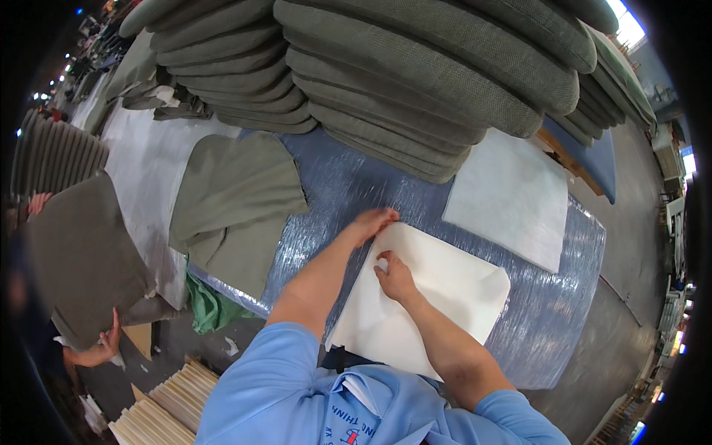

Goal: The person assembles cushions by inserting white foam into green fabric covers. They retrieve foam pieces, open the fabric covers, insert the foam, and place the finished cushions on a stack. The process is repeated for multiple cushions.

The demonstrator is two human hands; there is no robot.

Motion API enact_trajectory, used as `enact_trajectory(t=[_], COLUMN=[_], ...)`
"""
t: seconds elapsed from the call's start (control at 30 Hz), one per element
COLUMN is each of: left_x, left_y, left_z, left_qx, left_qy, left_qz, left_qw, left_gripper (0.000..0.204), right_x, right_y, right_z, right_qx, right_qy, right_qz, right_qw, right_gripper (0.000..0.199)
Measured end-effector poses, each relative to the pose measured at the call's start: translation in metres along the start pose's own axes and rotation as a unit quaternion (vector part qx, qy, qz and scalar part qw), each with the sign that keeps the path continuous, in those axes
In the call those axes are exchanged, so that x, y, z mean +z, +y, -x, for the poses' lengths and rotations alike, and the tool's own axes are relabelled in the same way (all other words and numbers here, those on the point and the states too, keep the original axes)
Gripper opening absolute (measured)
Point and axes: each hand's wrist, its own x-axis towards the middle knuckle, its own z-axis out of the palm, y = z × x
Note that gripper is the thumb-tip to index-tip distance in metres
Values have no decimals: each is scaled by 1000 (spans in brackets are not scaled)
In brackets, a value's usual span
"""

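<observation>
A white, soft-looking foam pad (452, 289) with rounded corners lies in front of me, its near edge against my body. At its far left corner is my left hand (371, 225), fingers held together and closed over the edge. Above the pad's upper left part, my right hand (397, 277) has its fingers curled in with thumb and index finger drawn toward each other. Whether a bit of the pad or something small is between them is too small to tell. Under the pad is a table covered in shiny plastic film (552, 326).
Tall stacks of grey-green cushions (415, 74) stand along the far side. Grey-green fabric (237, 200) lies to the left, and a white sheet (512, 196) to the right. At far left, another person's hand (111, 337) holds a cushion (85, 259). Wooden boards (167, 400) are stacked below.
</observation>
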Motion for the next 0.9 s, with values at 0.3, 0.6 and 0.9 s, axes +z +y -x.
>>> enact_trajectory(t=[0.3,0.6,0.9], left_x=[-19,-18,-56], left_y=[-14,-33,-42], left_z=[28,51,100], left_qx=[62,131,101], left_qy=[80,242,414], left_qz=[-342,-518,-453], left_qw=[934,810,783], left_gripper=[28,14,8], right_x=[-6,-4,-2], right_y=[-2,-3,-11], right_z=[10,12,10], right_qx=[45,32,49], right_qy=[-27,-28,-41], right_qz=[-23,-34,-6], right_qw=[998,999,998], right_gripper=[38,38,39])
